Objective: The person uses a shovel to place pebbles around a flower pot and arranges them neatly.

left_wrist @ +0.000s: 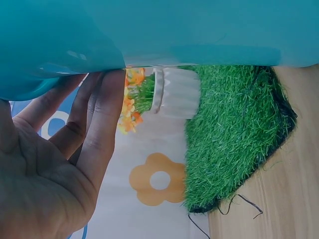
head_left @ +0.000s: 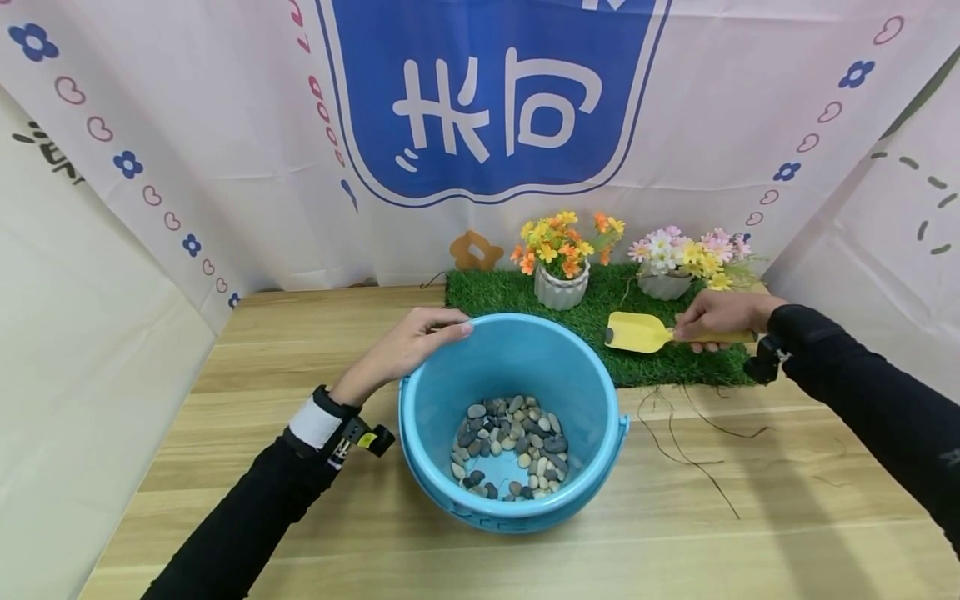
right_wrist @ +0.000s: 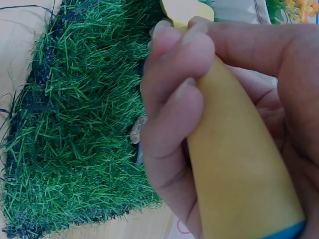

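Observation:
My left hand (head_left: 411, 343) grips the far-left rim of a light-blue bucket (head_left: 517, 337). In the left wrist view its fingers lie along the outside of the bucket wall. Grey, black and pale pebbles (head_left: 517, 433) cover much of the bucket floor, with a bare patch near the middle. Over the strip of artificial grass (head_left: 487, 292), my right hand (head_left: 718, 318) holds a small yellow trowel (head_left: 641, 332) by its handle. The right wrist view shows the fingers curled round that handle. One dark pebble (head_left: 609, 336) shows at the blade's tip.
Two white pots of artificial flowers stand on the grass: an orange-and-yellow one (head_left: 561, 287) and a pink, white and yellow one (head_left: 663, 282). Loose dark threads (head_left: 693, 458) trail over the wooden table (head_left: 300, 358). A printed cloth (head_left: 262, 167) hangs behind.

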### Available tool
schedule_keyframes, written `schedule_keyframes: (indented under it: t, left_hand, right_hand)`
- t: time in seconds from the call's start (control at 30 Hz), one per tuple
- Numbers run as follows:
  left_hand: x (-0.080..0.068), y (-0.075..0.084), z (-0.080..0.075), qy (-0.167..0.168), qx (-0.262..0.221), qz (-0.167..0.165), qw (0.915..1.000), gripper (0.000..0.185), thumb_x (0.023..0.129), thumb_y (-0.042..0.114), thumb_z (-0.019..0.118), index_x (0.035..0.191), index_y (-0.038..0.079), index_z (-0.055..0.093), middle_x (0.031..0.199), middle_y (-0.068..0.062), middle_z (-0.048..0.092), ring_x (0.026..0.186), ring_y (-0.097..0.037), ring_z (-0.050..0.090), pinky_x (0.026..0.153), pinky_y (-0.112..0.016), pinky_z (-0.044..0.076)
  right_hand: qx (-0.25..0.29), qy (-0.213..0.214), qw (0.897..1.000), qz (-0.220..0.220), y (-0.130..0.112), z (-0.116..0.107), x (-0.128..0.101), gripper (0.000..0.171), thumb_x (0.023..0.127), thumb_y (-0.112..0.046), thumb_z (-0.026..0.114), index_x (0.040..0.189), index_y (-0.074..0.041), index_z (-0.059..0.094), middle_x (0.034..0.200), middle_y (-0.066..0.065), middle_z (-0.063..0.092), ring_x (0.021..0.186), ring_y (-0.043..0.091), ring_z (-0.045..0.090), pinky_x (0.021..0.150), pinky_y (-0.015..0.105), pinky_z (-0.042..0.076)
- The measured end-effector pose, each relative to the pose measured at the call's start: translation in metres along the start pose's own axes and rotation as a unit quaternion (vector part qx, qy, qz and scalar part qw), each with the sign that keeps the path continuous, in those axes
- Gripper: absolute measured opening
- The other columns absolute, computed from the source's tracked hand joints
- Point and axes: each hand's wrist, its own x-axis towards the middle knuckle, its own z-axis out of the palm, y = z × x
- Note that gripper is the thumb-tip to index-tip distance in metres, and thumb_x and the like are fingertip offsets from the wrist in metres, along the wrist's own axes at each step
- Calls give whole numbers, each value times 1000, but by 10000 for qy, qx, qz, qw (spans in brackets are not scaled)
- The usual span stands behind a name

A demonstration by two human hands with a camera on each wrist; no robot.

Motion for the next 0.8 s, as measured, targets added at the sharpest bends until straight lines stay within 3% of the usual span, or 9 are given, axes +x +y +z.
schedule_keyframes:
  t: [0.4, 0.8]
  left_hand:
    - [1, -2, 0, -31, -26, 48, 10000, 25, 98, 7, 47, 112, -6, 63, 100, -20, 63, 81, -30, 66, 64, -34, 56]
    - [0, 0, 0, -17, 8, 6, 10000, 25, 98, 7, 47, 112, -7, 63, 100, -20, 64, 81, -29, 66, 64, -34, 55]
  right_hand:
    - [24, -54, 9999, 124, -6, -1, 0, 30, 97, -20, 52, 112, 3, 65, 89, 21, 61, 60, 18, 46, 54, 32, 41]
    - [-120, -35, 9999, 85, -11, 1, -5, 29, 97, -20, 52, 107, 3, 67, 92, 20, 62, 59, 17, 46, 54, 30, 41]
